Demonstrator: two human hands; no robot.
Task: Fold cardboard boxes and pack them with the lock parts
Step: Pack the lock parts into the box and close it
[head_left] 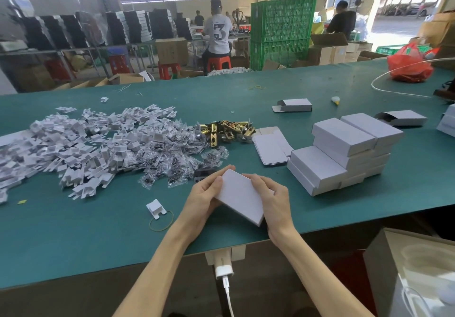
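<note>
While left hand (204,194) and right hand (273,199) grip closed box (240,193), contents hidden.

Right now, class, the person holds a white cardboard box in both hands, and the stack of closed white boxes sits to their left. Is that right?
No. The left hand and right hand do hold the white cardboard box, but the stack of closed white boxes sits to their right, not their left, as the head view shows.
</note>
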